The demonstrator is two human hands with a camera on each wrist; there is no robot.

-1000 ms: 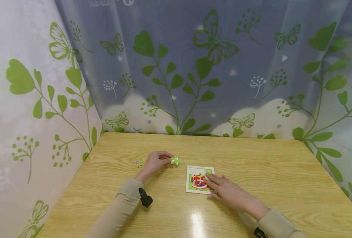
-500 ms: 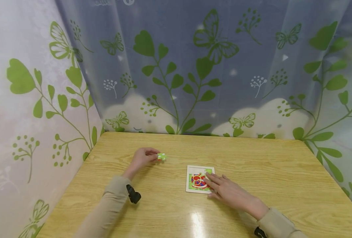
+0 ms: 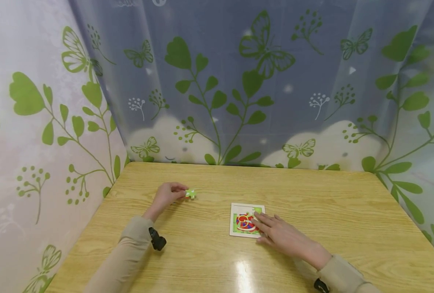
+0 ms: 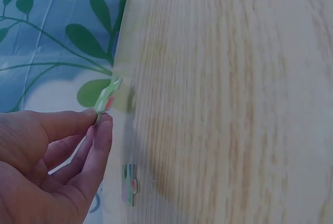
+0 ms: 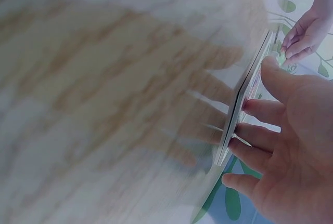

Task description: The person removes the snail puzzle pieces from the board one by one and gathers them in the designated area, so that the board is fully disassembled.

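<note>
A small green-and-white jigsaw puzzle piece (image 3: 191, 194) is pinched between the thumb and fingers of my left hand (image 3: 165, 197), at the left of the table. The left wrist view shows the held piece (image 4: 105, 98) edge-on above the wood, with a second puzzle piece (image 4: 128, 185) lying on the table below the hand. In the head view my left hand mostly hides that second piece. On the square puzzle board (image 3: 238, 233), which has a white border and a red and blue snail-like picture, rest the extended fingers of my right hand (image 3: 284, 236). They cover its right side.
Everything lies on a wood-grain table (image 3: 334, 211). A printed curtain (image 3: 217, 81) with leaves and butterflies closes off the back, and similar cloth (image 3: 37, 142) hangs along the left and right sides.
My left hand has moved left, away from the board, carrying the puzzle piece, and now covers most of the second piece. My right hand has stayed on the board.
</note>
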